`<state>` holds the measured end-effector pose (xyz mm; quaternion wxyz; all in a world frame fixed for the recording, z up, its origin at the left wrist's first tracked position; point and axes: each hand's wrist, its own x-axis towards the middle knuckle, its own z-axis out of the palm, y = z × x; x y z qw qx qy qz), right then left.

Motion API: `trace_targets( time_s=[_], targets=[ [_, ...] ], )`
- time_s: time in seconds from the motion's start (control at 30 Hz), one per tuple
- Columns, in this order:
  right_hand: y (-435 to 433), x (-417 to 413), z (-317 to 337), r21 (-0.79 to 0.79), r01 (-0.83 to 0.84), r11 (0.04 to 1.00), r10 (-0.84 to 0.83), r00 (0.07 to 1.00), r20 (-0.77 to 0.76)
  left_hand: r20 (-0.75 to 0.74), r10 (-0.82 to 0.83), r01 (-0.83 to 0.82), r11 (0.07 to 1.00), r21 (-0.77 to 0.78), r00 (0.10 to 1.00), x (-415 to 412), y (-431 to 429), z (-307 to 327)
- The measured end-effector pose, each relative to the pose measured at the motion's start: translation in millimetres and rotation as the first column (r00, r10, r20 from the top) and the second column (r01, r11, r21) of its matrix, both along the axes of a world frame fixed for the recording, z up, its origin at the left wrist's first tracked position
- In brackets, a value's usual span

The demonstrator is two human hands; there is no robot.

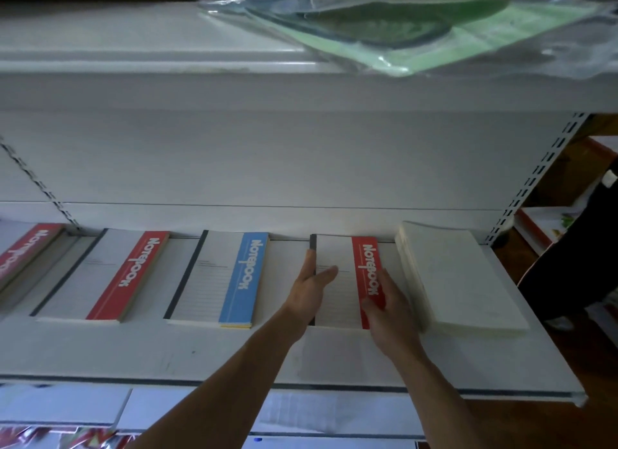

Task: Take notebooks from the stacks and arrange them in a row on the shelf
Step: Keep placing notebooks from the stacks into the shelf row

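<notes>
A row of notebooks lies flat on the white shelf [200, 351]. From the left: a red-banded stack [20, 258] at the edge, a red-banded stack [110, 274], a blue-banded stack [220, 278], and a red-banded notebook [344, 274]. My left hand [311, 291] rests with straight fingers along that notebook's dark spine side, thumb over the cover. My right hand [384, 311] lies on its red band and right edge, fingers fairly straight. A white-covered stack [454, 274] sits just to the right.
The upper shelf [167, 84] overhangs, carrying green sheets in clear plastic [418, 34]. A perforated upright [535, 181] bounds the shelf on the right. A person in dark clothes [575, 248] stands at the right. White papers [67, 408] lie on the shelf below.
</notes>
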<state>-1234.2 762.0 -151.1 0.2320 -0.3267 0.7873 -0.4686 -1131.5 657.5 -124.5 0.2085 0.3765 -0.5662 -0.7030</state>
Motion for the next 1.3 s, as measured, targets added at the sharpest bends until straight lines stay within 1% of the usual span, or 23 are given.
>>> trace_targets(
  time_s=[0.07, 0.13, 0.17, 0.2, 0.27, 0.3, 0.33, 0.4, 0.47, 0.5, 0.57, 0.67, 0.8, 0.93, 1.0, 1.13, 1.2, 1.3],
  targets=[
    [-1, -4, 3, 0.044, 0.001, 0.999, -0.001, 1.0, 0.002, 0.003, 0.012, -0.012, 1.0, 0.025, 1.0, -1, 0, 5],
    [-1, -6, 8, 0.105, -0.001, 0.994, 0.005, 0.999, -0.034, 0.041, 0.015, -0.015, 1.0, 0.007, 0.999, 2, 2, 10],
    [-2, -5, 12, 0.13, 0.01, 0.991, 0.002, 0.996, -0.094, 0.066, 0.021, -0.02, 1.0, -0.011, 0.998, 6, 2, 13],
    [-3, -5, 18, 0.156, 0.027, 0.987, 0.002, 0.982, -0.187, 0.094, 0.027, -0.023, 0.999, -0.049, 0.995, 11, 1, 15],
    [-10, 0, 31, 0.196, 0.07, 0.978, 0.009, 0.926, -0.378, 0.181, 0.037, -0.003, 0.983, -0.185, 0.983, 26, -4, 23],
    [-15, 4, 36, 0.229, 0.08, 0.97, 0.032, 0.893, -0.449, 0.21, 0.051, 0.008, 0.963, -0.269, 0.976, 37, -8, 28],
    [-22, 11, 43, 0.271, 0.079, 0.959, 0.07, 0.864, -0.499, 0.253, 0.071, 0.025, 0.933, -0.359, 0.965, 50, -15, 33],
    [-41, 31, 55, 0.34, 0.037, 0.94, 0.166, 0.821, -0.547, 0.393, 0.116, 0.129, 0.83, -0.543, 0.912, 89, -28, 47],
    [-66, 62, 67, 0.377, -0.031, 0.926, 0.254, 0.788, -0.56, 0.499, 0.174, 0.244, 0.71, -0.661, 0.849, 140, -43, 64],
    [-81, 81, 73, 0.384, -0.055, 0.922, 0.285, 0.77, -0.571, 0.541, 0.207, 0.288, 0.666, -0.689, 0.815, 170, -50, 71],
    [-110, 131, 85, 0.399, -0.098, 0.912, 0.338, 0.732, -0.591, 0.605, 0.298, 0.331, 0.621, -0.711, 0.739, 236, -64, 83],
    [-159, 219, 98, 0.385, -0.218, 0.897, 0.421, 0.689, -0.59, 0.624, 0.454, 0.311, 0.589, -0.746, 0.636, 344, -85, 93],
    [-220, 353, 105, 0.323, -0.409, 0.853, 0.521, 0.64, -0.564, 0.619, 0.623, 0.208, 0.605, -0.769, 0.479, 491, -98, 100],
    [-268, 486, 109, 0.288, -0.583, 0.76, 0.638, 0.584, -0.501, 0.645, 0.701, 0.108, 0.647, -0.755, 0.304, 616, -101, 102],
    [-286, 544, 111, 0.274, -0.658, 0.702, 0.693, 0.541, -0.476, 0.647, 0.722, 0.048, 0.657, -0.752, 0.244, 663, -104, 103],
    [-325, 636, 111, 0.255, -0.752, 0.609, 0.766, 0.473, -0.436, 0.63, 0.756, -0.05, 0.646, -0.762, 0.178, 733, -122, 102],
    [-348, 673, 109, 0.243, -0.782, 0.574, 0.792, 0.454, -0.408, 0.618, 0.768, -0.079, 0.635, -0.768, 0.165, 760, -136, 97],
    [-389, 726, 102, 0.21, -0.823, 0.527, 0.821, 0.43, -0.376, 0.628, 0.762, -0.096, 0.645, -0.758, 0.159, 799, -167, 83]
  ],
)
